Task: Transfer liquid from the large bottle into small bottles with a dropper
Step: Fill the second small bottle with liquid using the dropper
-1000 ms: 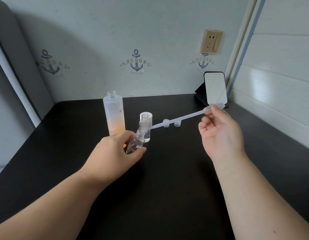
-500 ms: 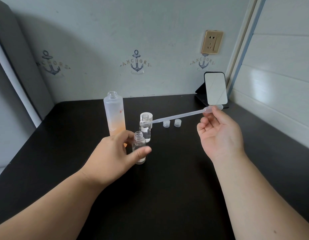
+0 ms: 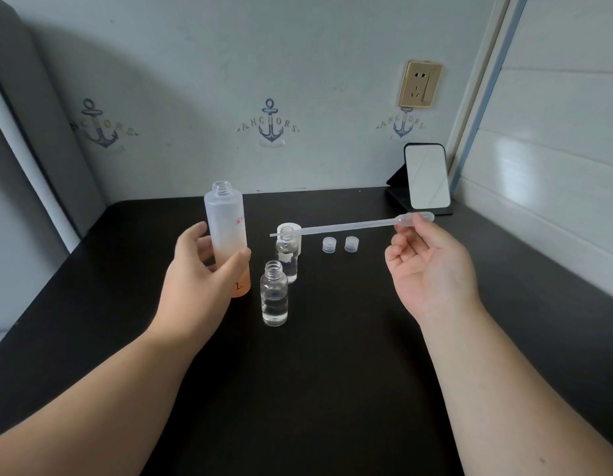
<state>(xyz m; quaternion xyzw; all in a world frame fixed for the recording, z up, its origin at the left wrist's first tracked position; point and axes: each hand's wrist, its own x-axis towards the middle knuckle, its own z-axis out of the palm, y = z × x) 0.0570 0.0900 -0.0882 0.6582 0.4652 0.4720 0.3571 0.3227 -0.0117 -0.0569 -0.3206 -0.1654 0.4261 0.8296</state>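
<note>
Head view: left hand wraps big bottle, right hand pinches dropper bulb; steady bottle, then lower tip straight into its neck.

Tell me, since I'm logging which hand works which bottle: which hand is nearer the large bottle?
Left. The left hand grips the large bottle around its middle. The right hand is well off to its right, pinching the dropper by its bulb.
</note>
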